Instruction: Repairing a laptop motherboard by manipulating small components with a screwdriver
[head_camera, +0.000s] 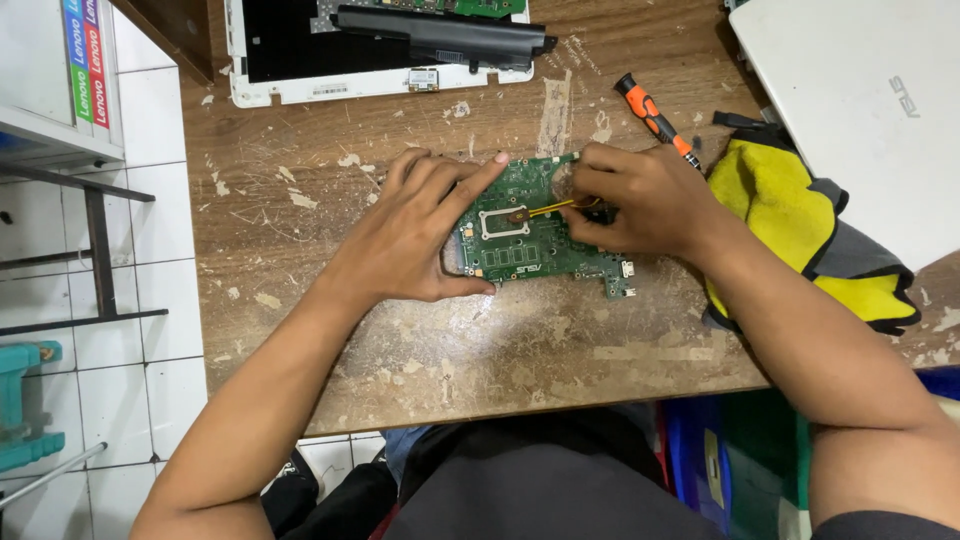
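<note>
A green laptop circuit board lies flat on the worn wooden table. My left hand rests on the board's left edge, fingers spread, index finger along its top edge, thumb at its lower left corner. My right hand is closed on a thin yellow tool whose tip touches a small brown part near the board's square chip frame. The hand covers the right part of the board.
An orange-and-black screwdriver lies behind my right hand. A yellow and grey cloth sits at right, beside a white closed laptop. An opened white laptop base with a black battery bar is at the back.
</note>
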